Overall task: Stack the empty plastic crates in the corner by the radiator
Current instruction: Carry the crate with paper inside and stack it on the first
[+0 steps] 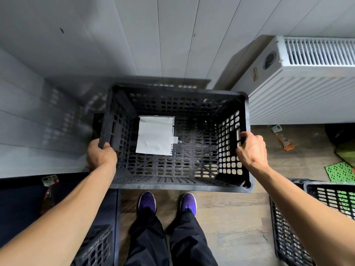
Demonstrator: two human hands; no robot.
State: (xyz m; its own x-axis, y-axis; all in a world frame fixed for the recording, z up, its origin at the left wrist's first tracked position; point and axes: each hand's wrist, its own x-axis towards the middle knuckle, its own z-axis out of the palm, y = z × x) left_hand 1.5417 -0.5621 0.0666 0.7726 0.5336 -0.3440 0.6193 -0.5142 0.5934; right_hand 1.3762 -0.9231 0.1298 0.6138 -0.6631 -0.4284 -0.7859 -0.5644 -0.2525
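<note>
Wood-look floor, grey panelled walls, radiator at two o'clock. Black perforated crate, white sheet inside, gripped by left hand and right hand at its side rims.

You see a black lattice crate, a white ribbed radiator, purple shoes and a green perforated mat.
</note>
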